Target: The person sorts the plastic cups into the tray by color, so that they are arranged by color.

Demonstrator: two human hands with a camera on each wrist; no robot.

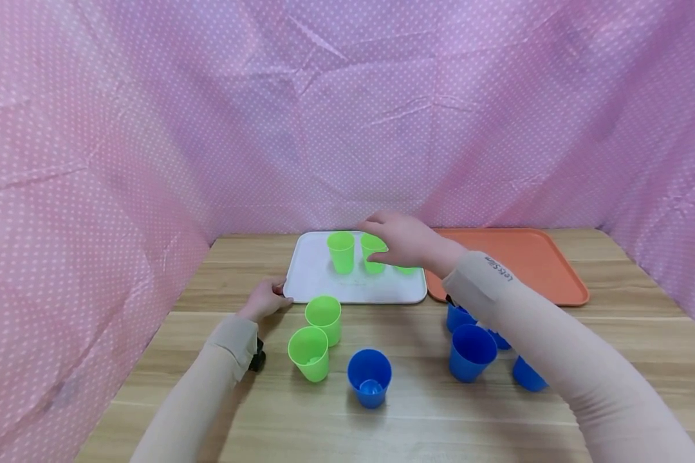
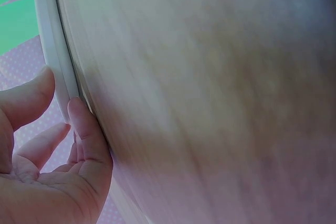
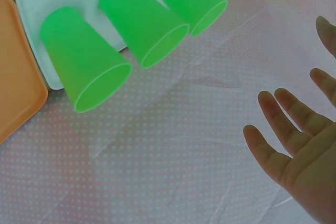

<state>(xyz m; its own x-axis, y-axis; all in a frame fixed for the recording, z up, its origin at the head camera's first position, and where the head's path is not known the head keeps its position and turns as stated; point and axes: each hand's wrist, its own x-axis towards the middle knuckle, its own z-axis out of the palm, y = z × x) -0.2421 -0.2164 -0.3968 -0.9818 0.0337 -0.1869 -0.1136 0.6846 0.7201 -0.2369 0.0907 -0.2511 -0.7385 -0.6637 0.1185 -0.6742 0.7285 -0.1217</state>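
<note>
My left hand point(image 1: 264, 300) pinches the front left corner of a white tray point(image 1: 308, 276) between thumb and fingers; the left wrist view shows the tray rim point(image 2: 54, 51) at the fingertips. Over the tray's right part hovers my right hand point(image 1: 408, 243), fingers spread and holding nothing. Three green cups stand upright in a row on the tray: a left cup point(image 1: 342, 254), a middle cup point(image 1: 370, 262) and a right cup point(image 3: 84, 56). In the head view the right hand hides most of the right cup. The right wrist view shows all three apart from the fingers.
Two more green cups point(image 1: 309, 354) stand on the wooden table point(image 1: 255, 418) in front of the tray. A blue cup point(image 1: 370, 379) is beside them, with several blue cups point(image 1: 472, 354) to the right, partly behind the right arm. An orange tray point(image 1: 515, 257) adjoins the white one.
</note>
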